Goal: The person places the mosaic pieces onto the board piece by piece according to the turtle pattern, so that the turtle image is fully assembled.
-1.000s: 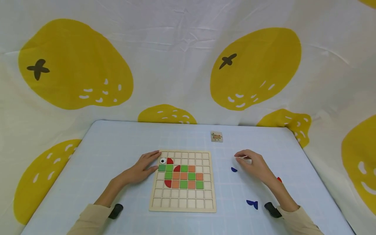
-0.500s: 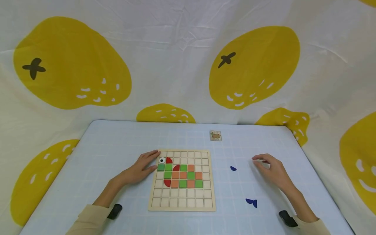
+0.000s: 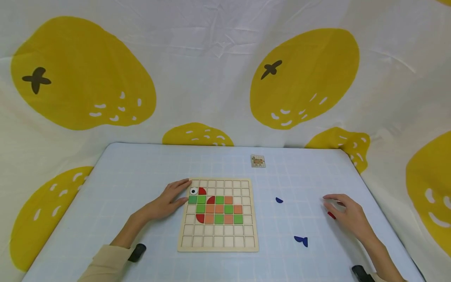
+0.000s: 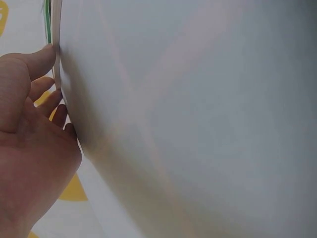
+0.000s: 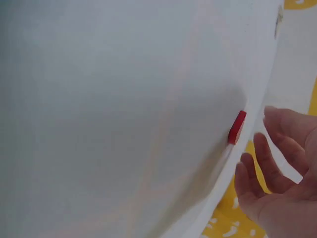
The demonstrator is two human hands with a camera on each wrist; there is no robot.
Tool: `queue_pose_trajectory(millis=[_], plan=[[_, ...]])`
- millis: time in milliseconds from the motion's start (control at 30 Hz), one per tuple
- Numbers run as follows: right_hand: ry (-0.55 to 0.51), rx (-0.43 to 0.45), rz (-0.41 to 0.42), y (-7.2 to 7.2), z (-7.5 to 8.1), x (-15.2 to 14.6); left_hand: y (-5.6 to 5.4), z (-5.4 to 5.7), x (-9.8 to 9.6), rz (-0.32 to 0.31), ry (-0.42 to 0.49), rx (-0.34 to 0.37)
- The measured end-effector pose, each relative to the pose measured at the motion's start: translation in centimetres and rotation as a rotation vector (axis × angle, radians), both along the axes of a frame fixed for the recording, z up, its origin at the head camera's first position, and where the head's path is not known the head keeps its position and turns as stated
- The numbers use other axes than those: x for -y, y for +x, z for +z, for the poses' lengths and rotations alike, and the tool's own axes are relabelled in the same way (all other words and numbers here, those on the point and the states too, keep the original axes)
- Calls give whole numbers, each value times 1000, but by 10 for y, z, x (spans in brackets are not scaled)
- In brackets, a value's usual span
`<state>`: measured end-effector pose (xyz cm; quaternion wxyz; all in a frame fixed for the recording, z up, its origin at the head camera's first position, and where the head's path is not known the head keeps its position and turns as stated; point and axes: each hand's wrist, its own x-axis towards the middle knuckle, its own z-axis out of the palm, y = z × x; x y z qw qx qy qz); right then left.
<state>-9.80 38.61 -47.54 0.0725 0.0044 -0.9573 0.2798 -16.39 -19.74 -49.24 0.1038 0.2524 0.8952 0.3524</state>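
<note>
A wooden grid board (image 3: 218,243) lies mid-table, with green, orange and red tiles and an eye tile (image 3: 193,191) set in its squares. My left hand (image 3: 168,199) rests at the board's left edge, thumb and fingertips touching the rim, also seen in the left wrist view. On the right, my right hand (image 3: 349,214) hovers with loosely bent fingers over a red piece (image 3: 331,215) on the table. In the right wrist view the red piece (image 5: 237,127) lies on the cloth just short of the fingertips, and nothing is held.
A dark blue rounded piece (image 3: 279,200) lies right of the board. Two more blue pieces (image 3: 301,241) sit together nearer the front. At the back is a small picture card (image 3: 258,161). A white curtain with yellow fruit prints hangs behind the table (image 3: 158,160).
My right hand has moved right and toward me, away from the single blue piece, to the red piece. The left hand keeps its place at the board.
</note>
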Motion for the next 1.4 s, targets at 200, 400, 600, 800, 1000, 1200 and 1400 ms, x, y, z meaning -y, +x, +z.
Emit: queue_pose_trajectory(millis=[200, 400, 600, 800, 1000, 1200, 1400], plan=[[12, 63, -36, 6, -5, -9, 0, 2, 1, -1, 2, 3], [31, 63, -26, 8, -6, -15, 1, 2, 1, 9, -5, 10], [12, 126, -8, 7, -6, -15, 2, 2, 1, 11, -10, 14], [5, 128, 12, 3, -5, -9, 2, 1, 2, 14, -11, 12], [-28, 103, 44, -3, -2, 0, 1, -1, 2, 15, -11, 14], [-76, 46, 103, -11, 1, 12, 0, -3, 2, 16, -14, 12], [-124, 31, 143, -18, 6, 28, 0, -2, 0, 16, -17, 5]])
